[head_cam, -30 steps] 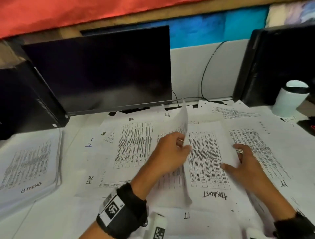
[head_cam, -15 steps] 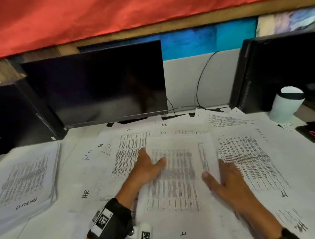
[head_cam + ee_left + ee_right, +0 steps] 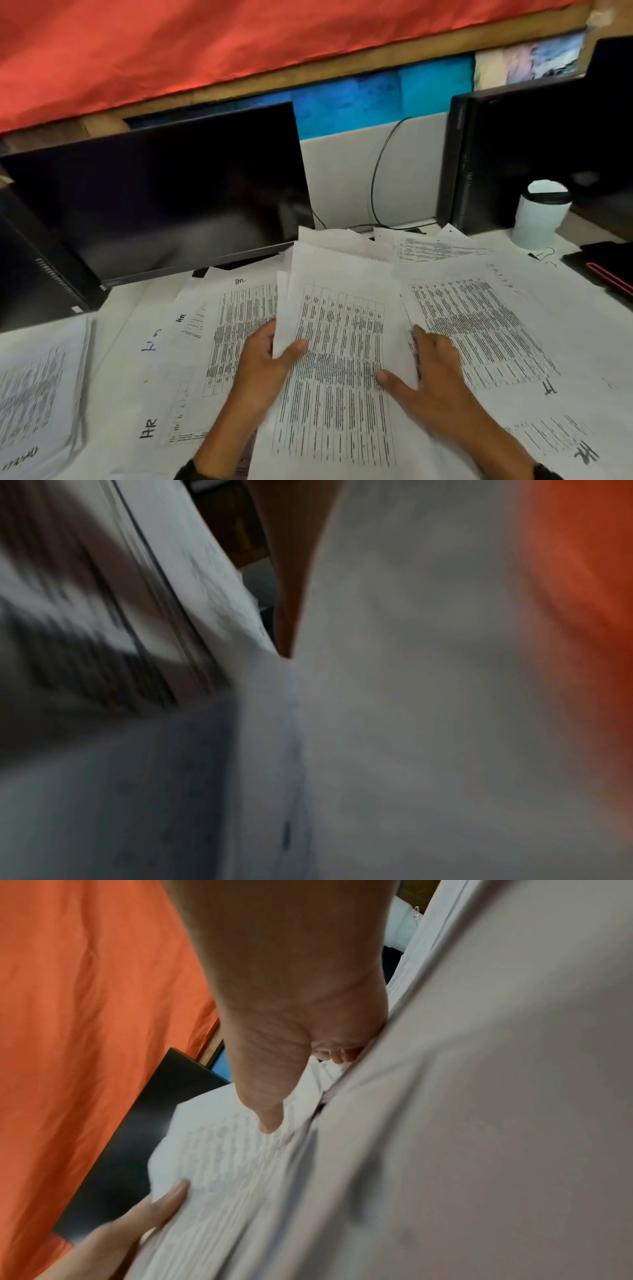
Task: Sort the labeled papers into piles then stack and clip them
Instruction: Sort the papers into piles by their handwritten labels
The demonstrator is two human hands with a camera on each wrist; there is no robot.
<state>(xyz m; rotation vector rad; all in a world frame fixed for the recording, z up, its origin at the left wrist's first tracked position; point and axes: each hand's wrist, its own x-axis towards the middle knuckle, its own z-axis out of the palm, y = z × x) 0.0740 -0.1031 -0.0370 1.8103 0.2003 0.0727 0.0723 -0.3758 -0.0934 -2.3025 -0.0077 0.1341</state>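
A sheaf of printed table sheets (image 3: 339, 359) is raised off the desk in the middle. My left hand (image 3: 267, 359) grips its left edge, thumb on top and fingers hidden underneath. My right hand (image 3: 428, 377) pinches the right edge, with the thumb (image 3: 267, 1112) pressed on the top sheet (image 3: 222, 1164) and the fingers tucked under. Sheets marked "HR" (image 3: 239, 325) lie spread to the left, more labeled sheets (image 3: 479, 335) to the right. A separate pile (image 3: 34, 394) sits at the far left. The left wrist view shows only blurred paper (image 3: 394, 696).
A dark monitor (image 3: 164, 195) stands behind the papers, with black computer towers at the left (image 3: 34, 274) and right (image 3: 531, 147). A white cup (image 3: 541, 219) stands at the back right, wire clips (image 3: 544, 255) beside it. A dark flat object (image 3: 603, 270) lies at the right edge.
A second ago my left hand held one sheet on edge. Then both hands lay flat on the centre sheets. Now they grip the sheaf at both sides and have raised it.
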